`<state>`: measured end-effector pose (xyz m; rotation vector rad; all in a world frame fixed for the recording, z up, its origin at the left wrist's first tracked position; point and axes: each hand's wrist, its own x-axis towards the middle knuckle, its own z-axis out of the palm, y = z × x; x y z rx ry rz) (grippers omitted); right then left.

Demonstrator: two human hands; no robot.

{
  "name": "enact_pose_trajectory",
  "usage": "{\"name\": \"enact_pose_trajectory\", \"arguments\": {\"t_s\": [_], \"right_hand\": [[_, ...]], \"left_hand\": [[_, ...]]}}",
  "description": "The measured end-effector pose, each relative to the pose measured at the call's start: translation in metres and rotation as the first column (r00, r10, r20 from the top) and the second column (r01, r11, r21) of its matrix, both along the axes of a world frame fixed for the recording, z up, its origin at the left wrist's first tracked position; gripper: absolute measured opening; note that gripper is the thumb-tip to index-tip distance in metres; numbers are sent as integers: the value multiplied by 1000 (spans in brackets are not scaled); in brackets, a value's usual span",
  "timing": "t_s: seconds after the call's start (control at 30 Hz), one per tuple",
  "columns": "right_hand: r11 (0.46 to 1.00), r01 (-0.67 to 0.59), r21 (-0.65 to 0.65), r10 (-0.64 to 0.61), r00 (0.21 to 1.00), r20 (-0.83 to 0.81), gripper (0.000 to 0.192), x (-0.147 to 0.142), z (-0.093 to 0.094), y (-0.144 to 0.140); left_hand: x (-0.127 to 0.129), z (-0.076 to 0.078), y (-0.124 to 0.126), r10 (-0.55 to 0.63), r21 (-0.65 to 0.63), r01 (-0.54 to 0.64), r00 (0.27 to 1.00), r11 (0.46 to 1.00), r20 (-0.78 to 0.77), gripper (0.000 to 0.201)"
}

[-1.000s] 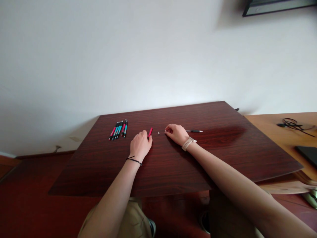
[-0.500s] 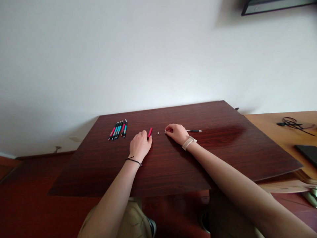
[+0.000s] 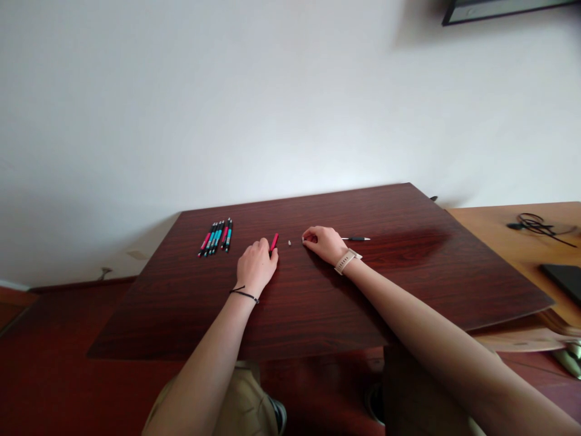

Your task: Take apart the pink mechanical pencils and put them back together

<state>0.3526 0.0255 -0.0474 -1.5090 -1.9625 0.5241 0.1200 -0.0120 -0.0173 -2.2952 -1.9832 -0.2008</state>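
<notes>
Your left hand (image 3: 256,265) is curled around a pink pen barrel (image 3: 274,241), which pokes out at its 1 o'clock. Your right hand (image 3: 321,243) pinches something tiny; what, I cannot tell. A small white piece (image 3: 289,243) lies between them on the dark table (image 3: 318,303). Keep both wrists planted and grips light. No containers show; six pens (image 3: 216,236) lie loose at 10 o'clock.

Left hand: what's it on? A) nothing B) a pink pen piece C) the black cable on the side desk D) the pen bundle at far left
B: the left hand rests with its fingers on the pink pen piece; the pen bundle lies apart to its left.
</notes>
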Motion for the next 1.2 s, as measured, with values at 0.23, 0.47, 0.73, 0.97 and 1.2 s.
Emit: {"name": "enact_pose_trajectory", "arguments": {"t_s": [0.23,0.47,0.73,0.97,1.2], "right_hand": [[1000,11,16,-11,1000,7,6,-1,0,0],[1000,10,27,-10,1000,21,5,-2,-1,0],[1000,-1,29,1,1000,25,7,-2,-1,-1],[998,58,19,-58,998,7,41,6,15,-9],[960,230,159,-234,972,7,54,57,32,-17]], "left_hand": [[1,1,-1,1,2,-1,1000,1000,4,22],[3,2,-2,8,-17,-7,1000,1000,16,23],[2,1,-2,8,-17,-8,1000,1000,11,24],[-1,2,-4,-3,-23,4,1000,1000,14,25],[-6,4,-4,-5,20,3,989,1000,149,20]]}}
